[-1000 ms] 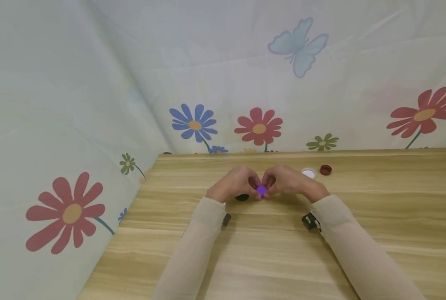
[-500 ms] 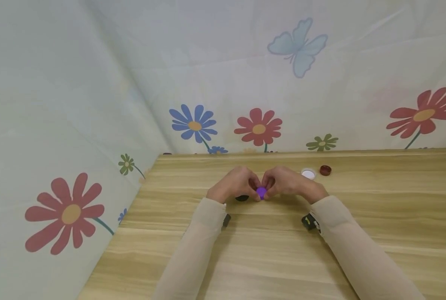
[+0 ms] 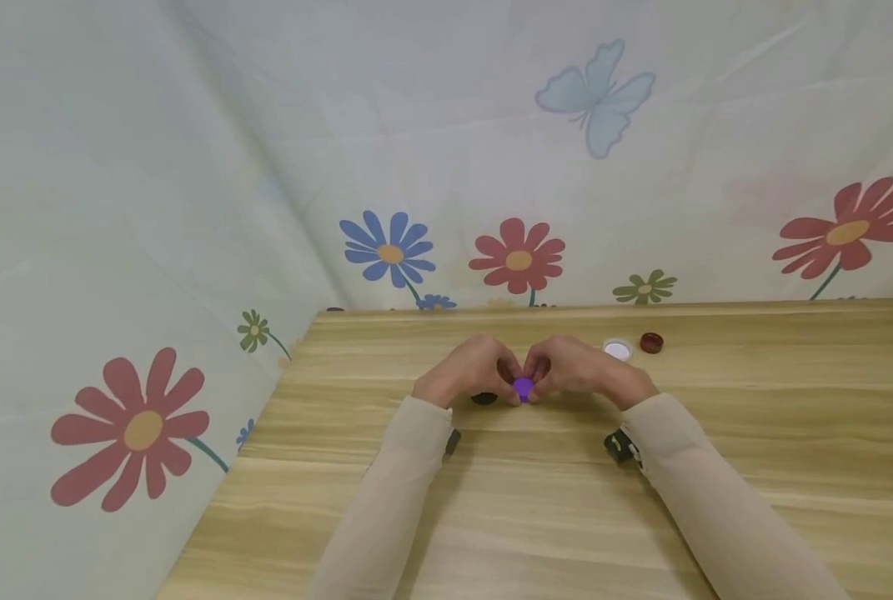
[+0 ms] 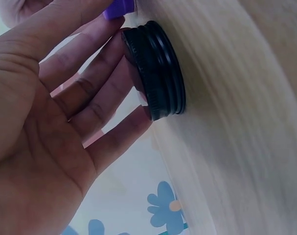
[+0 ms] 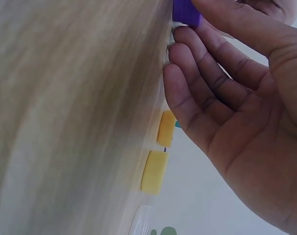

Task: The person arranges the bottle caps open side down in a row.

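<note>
A small purple bottle cap sits between my two hands, low over the wooden table. My left hand pinches its left side between thumb and forefinger, and my right hand pinches its right side the same way. Beneath my left hand lies a round black lid with a ridged rim. The other left fingertips are right at that lid's edge in the left wrist view. In the right wrist view the remaining right fingers extend close to the tabletop beside the purple cap.
Beyond the right wrist lie a white lid and a dark red cap. An orange cap and a yellow cap show in the right wrist view; the right hand hides them from the head view. A flower-printed cloth hangs behind the table.
Both hands and the purple cap have shifted very slightly toward the person. The two-handed pinch stays the same, and the lids around it have not moved.
</note>
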Available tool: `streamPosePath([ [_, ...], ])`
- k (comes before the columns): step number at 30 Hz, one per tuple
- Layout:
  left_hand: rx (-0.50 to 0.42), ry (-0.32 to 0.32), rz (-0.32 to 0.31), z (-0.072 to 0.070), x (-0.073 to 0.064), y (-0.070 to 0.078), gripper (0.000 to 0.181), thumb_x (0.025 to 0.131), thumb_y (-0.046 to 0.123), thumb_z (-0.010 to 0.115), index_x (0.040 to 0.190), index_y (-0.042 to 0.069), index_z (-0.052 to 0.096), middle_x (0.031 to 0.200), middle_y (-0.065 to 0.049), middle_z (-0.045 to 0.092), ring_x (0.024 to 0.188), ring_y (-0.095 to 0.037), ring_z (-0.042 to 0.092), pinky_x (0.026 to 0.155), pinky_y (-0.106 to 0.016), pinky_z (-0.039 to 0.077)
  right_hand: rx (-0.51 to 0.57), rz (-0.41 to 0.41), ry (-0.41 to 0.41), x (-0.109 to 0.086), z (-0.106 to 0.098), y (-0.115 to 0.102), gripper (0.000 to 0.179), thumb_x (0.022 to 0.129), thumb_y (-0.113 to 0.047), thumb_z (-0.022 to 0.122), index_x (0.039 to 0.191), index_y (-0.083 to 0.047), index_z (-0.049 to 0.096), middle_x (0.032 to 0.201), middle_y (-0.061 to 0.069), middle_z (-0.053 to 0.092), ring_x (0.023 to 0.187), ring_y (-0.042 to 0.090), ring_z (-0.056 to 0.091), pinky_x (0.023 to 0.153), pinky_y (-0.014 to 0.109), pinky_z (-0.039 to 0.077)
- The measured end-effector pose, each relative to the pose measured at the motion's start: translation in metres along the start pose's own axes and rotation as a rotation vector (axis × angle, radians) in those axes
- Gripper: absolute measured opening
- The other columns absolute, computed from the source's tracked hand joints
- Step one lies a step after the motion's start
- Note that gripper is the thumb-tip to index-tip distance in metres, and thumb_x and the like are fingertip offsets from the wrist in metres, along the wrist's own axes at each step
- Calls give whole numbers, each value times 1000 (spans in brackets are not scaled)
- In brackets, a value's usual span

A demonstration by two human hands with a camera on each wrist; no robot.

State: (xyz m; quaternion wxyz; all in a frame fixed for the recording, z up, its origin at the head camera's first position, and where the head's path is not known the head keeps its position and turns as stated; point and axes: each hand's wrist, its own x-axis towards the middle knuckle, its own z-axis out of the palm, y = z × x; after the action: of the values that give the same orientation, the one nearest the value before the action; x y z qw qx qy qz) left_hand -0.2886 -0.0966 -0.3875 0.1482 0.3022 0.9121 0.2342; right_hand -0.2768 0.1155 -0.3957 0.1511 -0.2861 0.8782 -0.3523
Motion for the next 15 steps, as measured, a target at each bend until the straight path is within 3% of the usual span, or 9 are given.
streamPosePath([
  [9,-55,-24,-2,-6,-3,-5,29,82,14,94,108,10,83,95,6,76,88,-12,67,83,-25,56,7,16,5,-4,-6,4,26,88,-18,87,107,-5,75,93,0,74,89,17,66,85,37,54],
  [15,-116,8,-5,-8,-5,-7,22,92,18,85,112,10,81,97,6,76,93,-13,68,91,-30,55,27,15,79,-11,-11,6,27,96,-19,81,115,-2,74,104,4,75,97,23,67,91,44,56],
])
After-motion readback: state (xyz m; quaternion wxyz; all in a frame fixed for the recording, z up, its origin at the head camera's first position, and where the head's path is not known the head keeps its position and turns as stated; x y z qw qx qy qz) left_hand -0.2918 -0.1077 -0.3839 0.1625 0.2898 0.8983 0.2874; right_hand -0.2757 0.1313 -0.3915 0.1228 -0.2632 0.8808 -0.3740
